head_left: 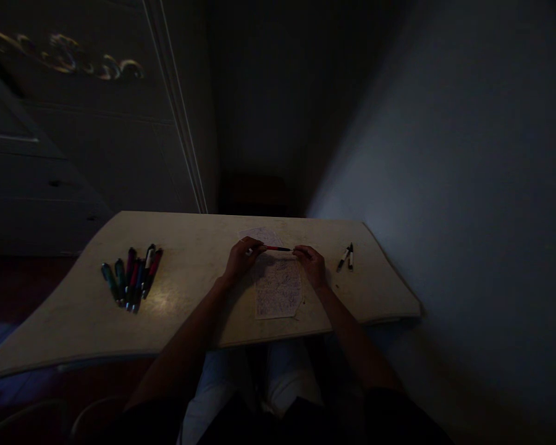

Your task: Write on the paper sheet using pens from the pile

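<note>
A slim pen [278, 248], red toward the left and dark toward the right, spans the gap between my two hands, lying level over the paper. My left hand [243, 256] pinches its red end. At the dark end, the fingers of my right hand [311, 261] are closed on the tip; exactly what they grip there is hard to make out in the dim light. Below the hands lies a sheet or cloth [278, 290] covered in dense blue marks. Part of it, or a second piece, shows beyond my left hand.
Several pens [133, 278] in green, red and dark colours lie grouped on the left of the pale table [189, 247]. Two black-and-white pens [346, 258] rest at the right. A wall [467, 185] rises along the right side, and a cabinet [120, 142] stands behind at the left.
</note>
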`<act>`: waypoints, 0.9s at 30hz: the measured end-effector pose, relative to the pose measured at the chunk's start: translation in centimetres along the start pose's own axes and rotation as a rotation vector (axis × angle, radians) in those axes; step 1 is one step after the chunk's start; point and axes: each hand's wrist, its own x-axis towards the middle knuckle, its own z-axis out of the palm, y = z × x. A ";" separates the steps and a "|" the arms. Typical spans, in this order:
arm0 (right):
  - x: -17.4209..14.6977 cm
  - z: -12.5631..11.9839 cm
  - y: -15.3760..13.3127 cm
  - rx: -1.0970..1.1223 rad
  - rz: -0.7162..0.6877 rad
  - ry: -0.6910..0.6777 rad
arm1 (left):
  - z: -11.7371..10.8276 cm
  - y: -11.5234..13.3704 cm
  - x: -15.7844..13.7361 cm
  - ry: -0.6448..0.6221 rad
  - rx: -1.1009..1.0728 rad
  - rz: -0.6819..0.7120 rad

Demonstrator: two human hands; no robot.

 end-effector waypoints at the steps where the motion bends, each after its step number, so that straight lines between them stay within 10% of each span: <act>1: 0.0 0.0 0.0 0.005 0.003 -0.003 | 0.0 0.0 0.0 -0.003 0.000 0.001; 27: -0.2 0.4 0.1 0.063 0.080 -0.085 | 0.7 -1.0 -0.6 -0.164 0.035 0.098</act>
